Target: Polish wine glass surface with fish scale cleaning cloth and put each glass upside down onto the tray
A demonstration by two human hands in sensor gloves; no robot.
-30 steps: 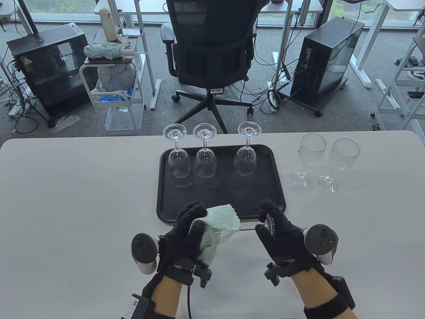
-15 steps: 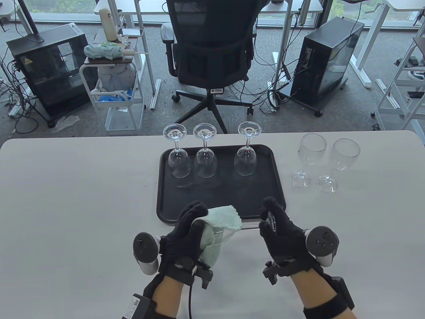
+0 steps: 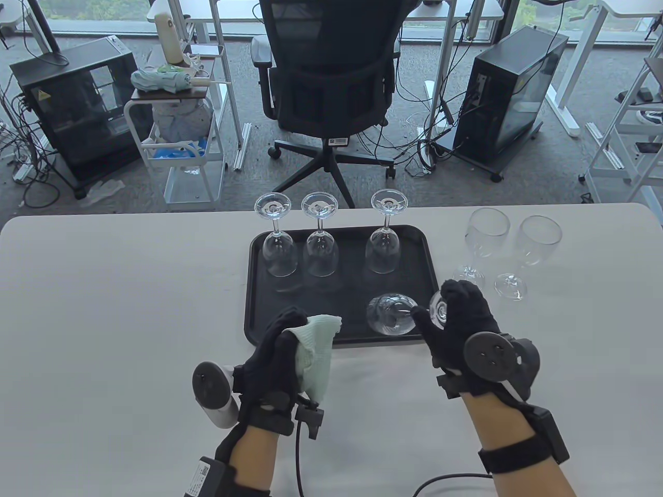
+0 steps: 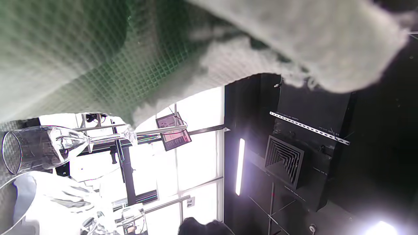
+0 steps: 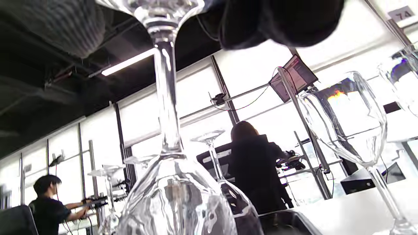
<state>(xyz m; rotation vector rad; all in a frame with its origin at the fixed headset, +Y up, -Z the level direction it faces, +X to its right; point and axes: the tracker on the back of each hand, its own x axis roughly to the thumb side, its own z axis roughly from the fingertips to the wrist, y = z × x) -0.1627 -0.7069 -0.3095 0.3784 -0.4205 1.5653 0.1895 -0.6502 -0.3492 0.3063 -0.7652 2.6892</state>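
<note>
Three glasses [image 3: 322,256] already upside down at the back of the tray [image 3: 259,321], well beyond both grips. A fourth glass [image 3: 391,320] held by its foot in the right grip [image 3: 449,316], bowl tipped down over the tray's near part, maybe not set down yet. Green cloth [image 3: 315,357] bunched in the left grip [image 3: 282,352], near the tray's front edge. Two more glasses [image 3: 510,243] upright on the table [image 3: 103,310], just past the right grip, probably not wiped yet. About halfway done.

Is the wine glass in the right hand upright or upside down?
Upside down. The right hand grips the wine glass by its foot, bowl hanging down over the black tray; whether the rim touches it, cannot tell.
</note>
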